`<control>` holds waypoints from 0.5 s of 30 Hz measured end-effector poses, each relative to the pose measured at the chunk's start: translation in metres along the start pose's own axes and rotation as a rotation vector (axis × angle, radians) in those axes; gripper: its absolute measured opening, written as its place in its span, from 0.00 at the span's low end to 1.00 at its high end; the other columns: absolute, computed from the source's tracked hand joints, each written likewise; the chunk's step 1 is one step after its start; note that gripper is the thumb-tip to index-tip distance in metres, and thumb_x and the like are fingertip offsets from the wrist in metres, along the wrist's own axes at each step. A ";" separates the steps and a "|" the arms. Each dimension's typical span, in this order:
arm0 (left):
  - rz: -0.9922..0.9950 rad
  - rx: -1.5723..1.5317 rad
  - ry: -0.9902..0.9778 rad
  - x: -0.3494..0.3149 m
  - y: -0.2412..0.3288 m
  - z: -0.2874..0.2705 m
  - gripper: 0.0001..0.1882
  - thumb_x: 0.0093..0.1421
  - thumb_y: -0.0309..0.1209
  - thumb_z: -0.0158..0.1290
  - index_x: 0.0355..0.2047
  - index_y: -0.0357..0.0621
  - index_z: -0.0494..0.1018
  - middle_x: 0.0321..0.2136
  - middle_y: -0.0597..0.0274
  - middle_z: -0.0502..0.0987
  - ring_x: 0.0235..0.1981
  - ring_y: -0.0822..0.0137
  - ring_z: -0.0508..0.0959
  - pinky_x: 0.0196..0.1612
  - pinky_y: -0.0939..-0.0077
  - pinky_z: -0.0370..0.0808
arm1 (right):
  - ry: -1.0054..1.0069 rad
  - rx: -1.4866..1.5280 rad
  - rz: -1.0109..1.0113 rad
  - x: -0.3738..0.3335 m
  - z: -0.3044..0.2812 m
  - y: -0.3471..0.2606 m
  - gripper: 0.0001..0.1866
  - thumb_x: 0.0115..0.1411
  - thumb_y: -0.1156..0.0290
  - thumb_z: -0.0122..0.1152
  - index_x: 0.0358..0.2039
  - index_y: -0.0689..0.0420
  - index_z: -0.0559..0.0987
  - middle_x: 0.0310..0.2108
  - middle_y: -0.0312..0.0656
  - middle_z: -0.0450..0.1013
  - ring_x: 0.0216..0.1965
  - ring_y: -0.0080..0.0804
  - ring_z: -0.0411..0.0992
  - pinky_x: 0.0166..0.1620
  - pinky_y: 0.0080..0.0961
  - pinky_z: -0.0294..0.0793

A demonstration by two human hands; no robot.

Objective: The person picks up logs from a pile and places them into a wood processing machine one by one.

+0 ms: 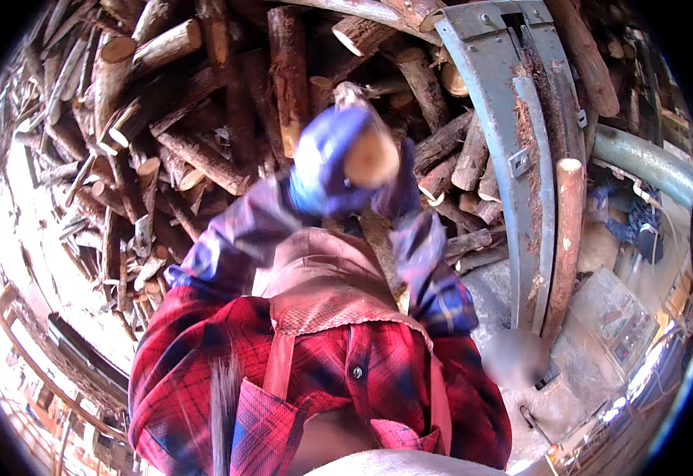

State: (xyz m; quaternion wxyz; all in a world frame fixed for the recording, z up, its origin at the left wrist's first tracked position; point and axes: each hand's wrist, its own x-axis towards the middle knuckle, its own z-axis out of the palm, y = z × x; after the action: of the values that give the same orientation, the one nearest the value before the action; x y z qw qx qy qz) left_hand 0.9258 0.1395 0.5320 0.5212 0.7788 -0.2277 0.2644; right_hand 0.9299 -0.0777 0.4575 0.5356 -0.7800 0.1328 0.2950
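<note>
A log (pixel 374 157) is held up in front of my chest, its pale round cut end facing me. My left hand (pixel 319 168), in a blue glove, wraps around the log's left side. Close against its right side is my right hand (pixel 402 187), also gloved; its fingers are dark, smeared and partly hidden. Both hands and the log are blurred by motion. Below them hangs a brownish-pink apron (pixel 327 278) over my red checked shirt.
A big heap of cut logs (pixel 180 151) fills the far side and left. A worn blue-grey metal chute (pixel 493 119) slopes down at the right, with a long log (pixel 567 230) lying along it. Farther right are a metal pipe (pixel 648 163) and a control panel (pixel 614 317).
</note>
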 end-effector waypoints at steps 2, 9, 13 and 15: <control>-0.069 0.067 -0.101 -0.046 0.060 -0.008 0.45 0.46 0.46 0.69 0.57 0.29 0.68 0.53 0.39 0.73 0.54 0.38 0.74 0.59 0.47 0.69 | -0.369 0.465 0.211 -0.008 0.027 -0.006 0.28 0.55 0.52 0.70 0.47 0.60 0.75 0.42 0.42 0.75 0.40 0.35 0.74 0.52 0.31 0.76; -0.839 -0.413 0.253 -0.115 0.138 0.020 0.26 0.61 0.32 0.60 0.57 0.35 0.67 0.43 0.57 0.76 0.45 0.64 0.76 0.50 0.66 0.74 | -0.695 0.867 0.431 -0.055 0.007 -0.011 0.32 0.63 0.47 0.59 0.57 0.60 0.72 0.41 0.47 0.80 0.39 0.38 0.79 0.45 0.38 0.81; -1.064 -0.666 0.600 -0.100 0.071 0.042 0.27 0.64 0.45 0.58 0.52 0.34 0.71 0.42 0.58 0.75 0.42 0.67 0.75 0.48 0.73 0.72 | -1.063 1.122 0.381 -0.017 -0.047 0.040 0.45 0.59 0.50 0.66 0.66 0.65 0.58 0.56 0.57 0.67 0.55 0.47 0.69 0.60 0.39 0.69; -1.145 -0.918 0.610 -0.083 0.061 0.062 0.24 0.65 0.43 0.55 0.55 0.40 0.71 0.46 0.58 0.76 0.46 0.65 0.76 0.51 0.69 0.73 | -0.851 0.733 -0.115 -0.056 -0.060 0.018 0.52 0.52 0.59 0.75 0.69 0.65 0.53 0.62 0.58 0.62 0.62 0.49 0.63 0.65 0.40 0.64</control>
State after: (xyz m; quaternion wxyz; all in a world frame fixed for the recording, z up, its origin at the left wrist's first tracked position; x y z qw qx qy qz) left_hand 0.8353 0.0672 0.5007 0.8844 0.3756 0.2747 0.0369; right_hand 0.8947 -0.1454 0.4928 0.7931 -0.3611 -0.0436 0.4886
